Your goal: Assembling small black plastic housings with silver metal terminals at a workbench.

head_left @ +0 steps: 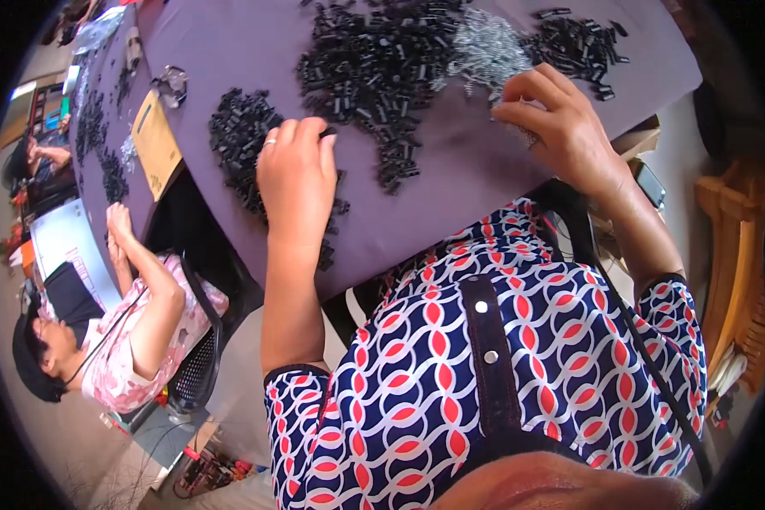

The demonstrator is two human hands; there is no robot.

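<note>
On a purple counter (238, 51), a mound of black pieces (236, 140) lies just left of a curled left hand (297, 170) (contents hidden); silver pieces (489, 47) lie forward-left of the nearer right hand (561, 127), fingers bent, its hold unclear.

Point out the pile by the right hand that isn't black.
The silvery pile, between the large black pile and the upper-right black pile; its bright pieces set it apart.
</note>
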